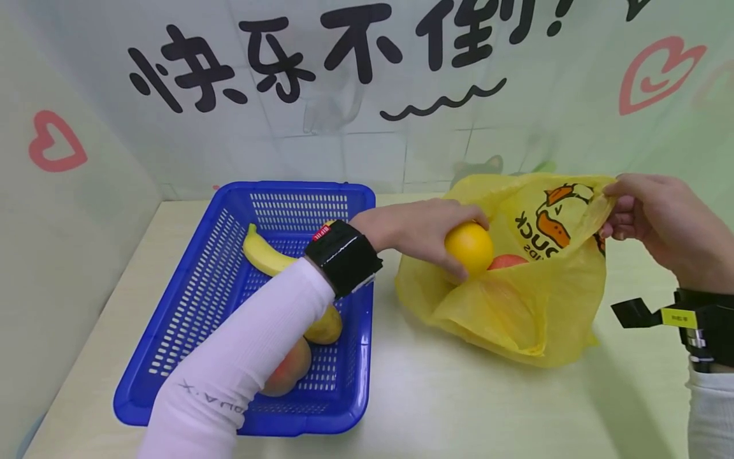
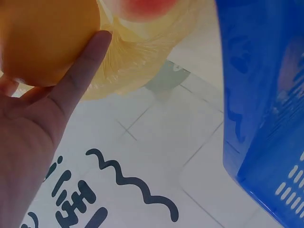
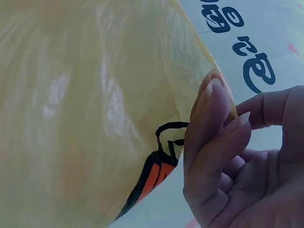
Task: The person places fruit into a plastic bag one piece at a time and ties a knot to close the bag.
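In the head view, my left hand [image 1: 427, 233] grips an orange [image 1: 470, 247] at the mouth of a yellow plastic bag [image 1: 516, 312] printed with a duck. The left wrist view shows the thumb along the side of the orange [image 2: 47, 40]. Inside the bag, a red fruit [image 1: 507, 261] shows only in part; its kind is unclear. My right hand [image 1: 668, 220] pinches the bag's right rim. In the right wrist view, the fingers [image 3: 211, 109] and thumb hold the thin edge of the bag [image 3: 85, 104].
A blue perforated basket [image 1: 367, 357] stands left of the bag. It holds a banana [image 1: 264, 252], a brownish-yellow fruit [image 1: 325, 326] and a peach-like fruit [image 1: 291, 370], partly hidden under my left forearm. A printed wall covering [image 1: 367, 153] rises behind the pale table [image 1: 430, 395].
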Demonstrator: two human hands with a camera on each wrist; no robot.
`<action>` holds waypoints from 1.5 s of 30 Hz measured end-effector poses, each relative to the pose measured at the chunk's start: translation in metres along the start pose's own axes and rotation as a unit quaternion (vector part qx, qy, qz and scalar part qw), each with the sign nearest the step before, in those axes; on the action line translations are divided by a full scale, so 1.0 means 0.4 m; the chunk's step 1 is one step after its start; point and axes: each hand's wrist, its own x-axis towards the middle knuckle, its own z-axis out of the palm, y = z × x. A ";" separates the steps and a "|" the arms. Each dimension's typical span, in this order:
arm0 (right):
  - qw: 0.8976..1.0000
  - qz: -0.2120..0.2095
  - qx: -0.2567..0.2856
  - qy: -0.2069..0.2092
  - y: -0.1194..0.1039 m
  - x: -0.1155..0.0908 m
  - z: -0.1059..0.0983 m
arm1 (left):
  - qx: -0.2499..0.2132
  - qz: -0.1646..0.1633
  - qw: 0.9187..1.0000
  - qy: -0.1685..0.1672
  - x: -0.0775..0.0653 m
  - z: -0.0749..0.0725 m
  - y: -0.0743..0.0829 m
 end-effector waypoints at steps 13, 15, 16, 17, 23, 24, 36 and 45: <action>1.000 -0.002 0.020 -0.004 0.000 0.001 0.005 | 0.025 -0.042 0.996 0.072 0.048 -0.004 0.011; 1.000 0.001 0.020 -0.006 0.000 0.000 0.007 | 0.026 -0.053 0.995 0.082 0.057 -0.002 0.009; 1.000 0.001 0.017 -0.006 0.000 0.000 0.008 | 0.027 -0.058 0.994 0.086 0.061 -0.002 0.008; 1.000 0.001 0.017 -0.007 0.000 0.000 0.009 | 0.028 -0.062 0.994 0.088 0.066 -0.001 0.006; 1.000 -0.004 0.013 -0.008 0.002 0.005 0.014 | 0.036 -0.093 0.990 0.095 0.095 0.009 -0.002; 1.000 -0.003 0.013 -0.008 0.002 0.007 0.015 | 0.037 -0.098 0.990 0.095 0.099 0.011 -0.003; 1.000 0.001 -0.014 -0.011 0.004 0.019 0.025 | 0.051 -0.164 0.979 0.113 0.152 0.025 -0.018; 1.000 0.002 -0.007 -0.017 0.007 0.023 0.031 | 0.072 -0.212 0.967 0.122 0.165 0.029 -0.020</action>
